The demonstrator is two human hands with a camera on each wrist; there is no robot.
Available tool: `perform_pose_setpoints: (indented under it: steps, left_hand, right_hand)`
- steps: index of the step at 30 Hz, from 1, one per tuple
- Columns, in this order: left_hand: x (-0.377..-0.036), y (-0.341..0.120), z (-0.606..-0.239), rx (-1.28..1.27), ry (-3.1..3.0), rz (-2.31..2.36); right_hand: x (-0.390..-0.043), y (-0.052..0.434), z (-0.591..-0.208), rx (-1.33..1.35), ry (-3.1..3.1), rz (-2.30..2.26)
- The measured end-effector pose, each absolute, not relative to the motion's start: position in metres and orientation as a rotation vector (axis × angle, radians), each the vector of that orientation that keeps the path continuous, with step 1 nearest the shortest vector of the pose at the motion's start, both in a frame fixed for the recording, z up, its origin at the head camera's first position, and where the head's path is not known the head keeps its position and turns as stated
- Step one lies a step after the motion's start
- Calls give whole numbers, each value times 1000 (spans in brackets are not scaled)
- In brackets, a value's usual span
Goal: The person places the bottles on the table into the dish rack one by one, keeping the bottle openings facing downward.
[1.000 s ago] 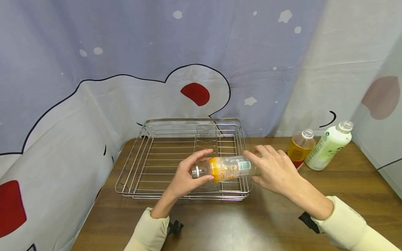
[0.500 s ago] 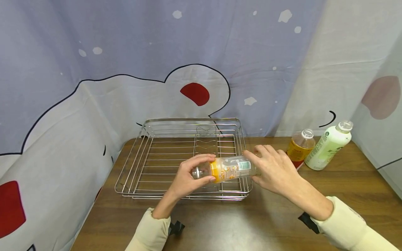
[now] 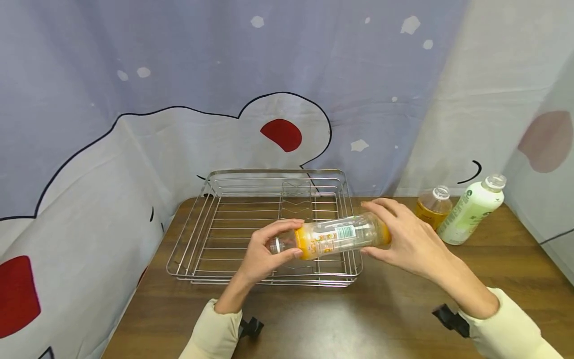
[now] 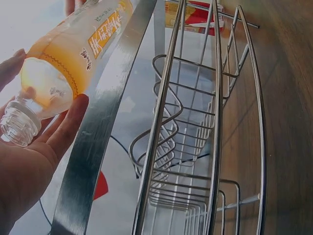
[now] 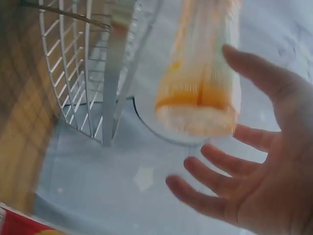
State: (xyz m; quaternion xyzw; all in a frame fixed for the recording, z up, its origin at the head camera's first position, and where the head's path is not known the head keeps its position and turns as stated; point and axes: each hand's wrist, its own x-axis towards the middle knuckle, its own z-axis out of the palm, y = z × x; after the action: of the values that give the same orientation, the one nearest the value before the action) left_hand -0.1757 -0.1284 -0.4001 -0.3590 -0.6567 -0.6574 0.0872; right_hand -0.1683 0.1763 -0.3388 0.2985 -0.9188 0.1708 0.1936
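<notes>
A clear plastic bottle (image 3: 334, 234) with an orange-banded label lies sideways in the air above the wire rack (image 3: 242, 219). Its capless mouth points left. My left hand (image 3: 264, 249) grips the bottle by its shoulder; in the left wrist view the thumb and fingers (image 4: 68, 125) sit round the orange band, just behind the threaded neck. At the base end, my right hand (image 3: 410, 239) has its fingers spread. The right wrist view shows those fingers (image 5: 210, 178) loosely parted beside the bottle's bottom (image 5: 195, 117), apart from it or barely touching.
Two capless bottles stand at the right on the wooden table (image 3: 314, 319): an amber one (image 3: 432, 207), partly behind my right hand, and a pale green one (image 3: 473, 209). A patterned curtain (image 3: 202, 75) hangs behind the table.
My right hand has loosened from the bottle's base and drawn back to the right, uncovering the orange bottom end. The left hand keeps its grip, with the bottle slightly more tilted.
</notes>
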Motion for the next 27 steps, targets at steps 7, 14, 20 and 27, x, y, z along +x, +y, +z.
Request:
perform_pose_setpoints:
  steps: [7, 14, 20, 27]
  left_hand:
    - [-172, -136, -400, -1065, -1904, -1987]
    - [-170, -138, -398, -1051, -1885, -2011]
    - [-169, -138, -403, -1045, -1877, -1995]
    - [-169, -137, -411, -1088, -1850, -2003]
  right_hand:
    - [-167, 202, -347, 750, -2510, 1400]
    - [-170, 207, -371, 875, -2140, 2149]
    - [-171, 196, -388, 1122, -1755, 2548]
    - [-169, 184, -390, 1098, -1627, 2694]
